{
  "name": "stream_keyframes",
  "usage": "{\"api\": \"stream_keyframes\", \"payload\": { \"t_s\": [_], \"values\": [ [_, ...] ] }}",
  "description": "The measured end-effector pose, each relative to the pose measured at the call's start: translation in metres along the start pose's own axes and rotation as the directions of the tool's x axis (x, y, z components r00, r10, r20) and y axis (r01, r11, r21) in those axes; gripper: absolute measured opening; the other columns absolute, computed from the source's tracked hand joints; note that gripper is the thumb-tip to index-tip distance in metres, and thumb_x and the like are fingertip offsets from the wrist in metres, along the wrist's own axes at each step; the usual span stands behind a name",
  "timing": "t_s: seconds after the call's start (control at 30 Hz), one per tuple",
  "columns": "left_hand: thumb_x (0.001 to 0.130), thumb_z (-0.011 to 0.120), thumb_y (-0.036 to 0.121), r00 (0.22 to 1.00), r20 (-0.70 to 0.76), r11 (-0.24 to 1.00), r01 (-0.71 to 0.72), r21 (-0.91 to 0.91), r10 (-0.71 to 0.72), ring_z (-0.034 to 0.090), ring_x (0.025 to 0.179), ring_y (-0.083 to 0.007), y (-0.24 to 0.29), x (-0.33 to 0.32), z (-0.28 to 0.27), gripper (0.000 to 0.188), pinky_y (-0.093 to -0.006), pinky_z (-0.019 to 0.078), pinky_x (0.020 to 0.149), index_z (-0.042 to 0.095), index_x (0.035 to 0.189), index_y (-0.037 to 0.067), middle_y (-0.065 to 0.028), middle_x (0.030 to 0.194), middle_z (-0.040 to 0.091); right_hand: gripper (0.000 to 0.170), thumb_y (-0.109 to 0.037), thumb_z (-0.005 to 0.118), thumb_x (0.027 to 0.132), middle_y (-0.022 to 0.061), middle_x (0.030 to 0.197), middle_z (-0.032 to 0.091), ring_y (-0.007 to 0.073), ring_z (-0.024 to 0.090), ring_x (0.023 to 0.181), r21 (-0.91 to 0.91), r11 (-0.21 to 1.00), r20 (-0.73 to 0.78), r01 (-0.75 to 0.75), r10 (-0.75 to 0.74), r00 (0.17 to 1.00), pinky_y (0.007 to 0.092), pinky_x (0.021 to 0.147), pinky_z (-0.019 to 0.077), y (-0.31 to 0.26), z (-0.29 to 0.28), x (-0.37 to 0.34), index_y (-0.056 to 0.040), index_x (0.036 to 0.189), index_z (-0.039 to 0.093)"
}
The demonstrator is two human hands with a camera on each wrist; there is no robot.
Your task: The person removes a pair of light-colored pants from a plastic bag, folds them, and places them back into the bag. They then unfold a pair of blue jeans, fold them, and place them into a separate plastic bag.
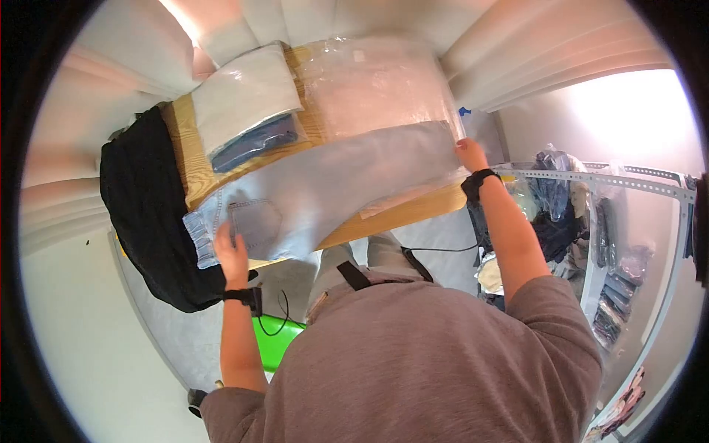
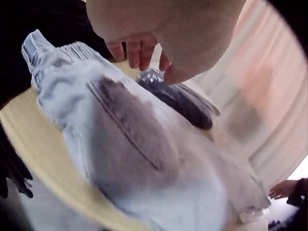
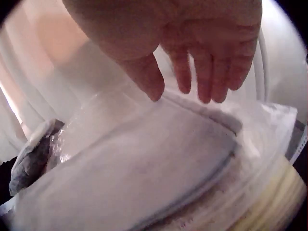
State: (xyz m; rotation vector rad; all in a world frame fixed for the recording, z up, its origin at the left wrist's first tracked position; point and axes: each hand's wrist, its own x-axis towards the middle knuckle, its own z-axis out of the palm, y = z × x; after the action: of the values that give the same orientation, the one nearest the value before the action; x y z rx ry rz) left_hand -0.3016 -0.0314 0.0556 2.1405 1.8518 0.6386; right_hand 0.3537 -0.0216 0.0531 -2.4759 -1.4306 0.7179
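A pair of light blue jeans with a gathered elastic waist lies folded lengthwise along the table's near side, back pocket facing up. My left hand is by the waist end, its fingers overlapping the pocket in the head view. In the left wrist view, those loosely bent fingers hold nothing. At the opposite end, my right hand is at the corner of the leg hem. The right wrist view shows its thumb tip right at the hem edge and the other fingers extended, apart from the thumb.
Clear plastic packaging covers the table's far right. Bagged folded garments lie at the far left, a blue one among them. Black cloth drapes over the left end. A metal rack with bagged clothes stands right, a green object below.
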Motion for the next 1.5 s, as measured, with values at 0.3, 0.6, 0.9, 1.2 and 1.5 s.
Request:
{"api": "stream_keyframes", "payload": {
  "t_s": [0.3,0.6,0.9,1.2,1.5],
  "values": [
    [0.069,0.073,0.021,0.94,0.285,0.978,0.154,0.138,-0.188,0.043,0.114,-0.0338,0.13,-0.079,0.05,0.059,-0.0436,0.0374,0.094,0.048,0.12,0.006,-0.0155,0.122,0.046,0.063,-0.045,0.067,0.072,0.0261,0.098,0.062,0.0368,0.06,0.093,0.214,0.958,-0.098,-0.193,0.217,0.971,0.0403,0.079,0.0474,0.013,0.044,0.005,0.0083,0.104,0.057],
    [0.067,0.07,0.011,0.953,0.08,0.926,0.26,0.274,-0.291,0.046,0.112,-0.0293,0.131,-0.092,0.079,0.056,-0.0421,0.0416,0.09,0.048,0.119,0.012,-0.0082,0.122,0.047,0.05,-0.042,0.061,0.08,0.0269,0.089,0.062,0.0431,0.058,0.087,0.097,0.981,-0.203,0.167,-0.145,0.968,0.0451,0.074,0.0457,-0.027,-0.006,-0.002,0.004,0.099,0.059],
    [0.069,0.063,0.019,0.98,0.05,0.917,0.16,0.366,-0.191,0.053,0.097,-0.0272,0.134,-0.078,0.073,0.036,-0.0425,0.0403,0.083,0.055,0.103,0.012,-0.0076,0.102,0.056,0.044,-0.025,0.062,0.079,0.0157,0.108,0.06,0.0341,0.055,0.103,-0.244,0.953,-0.3,0.18,-0.25,0.92,0.0424,0.087,0.0438,-0.042,0.017,-0.006,-0.0064,0.117,0.052],
    [0.078,0.061,0.028,0.849,0.492,0.972,-0.233,0.023,0.192,0.053,0.094,-0.0271,0.095,-0.065,0.043,0.025,-0.0413,0.0407,0.08,0.058,0.094,0.008,-0.0091,0.092,0.057,0.05,-0.022,0.064,0.076,0.0141,0.127,0.047,0.0312,0.043,0.118,0.19,0.32,0.312,0.928,-0.916,0.252,0.0449,0.099,0.0346,-0.218,0.144,-0.142,-0.0121,0.123,0.05],
    [0.08,0.063,0.029,0.664,-0.421,0.731,0.682,0.003,-0.618,0.053,0.09,-0.0383,-0.054,-0.054,-0.001,0.039,-0.0438,0.0431,0.08,0.056,0.103,-0.002,-0.0243,0.103,0.052,0.06,-0.02,0.07,0.069,0.0115,0.133,0.039,0.0324,0.034,0.125,-0.042,0.327,0.516,0.944,-0.802,0.301,0.0499,0.098,0.0334,-0.238,0.174,-0.182,-0.0202,0.124,0.048]
  ]
}}
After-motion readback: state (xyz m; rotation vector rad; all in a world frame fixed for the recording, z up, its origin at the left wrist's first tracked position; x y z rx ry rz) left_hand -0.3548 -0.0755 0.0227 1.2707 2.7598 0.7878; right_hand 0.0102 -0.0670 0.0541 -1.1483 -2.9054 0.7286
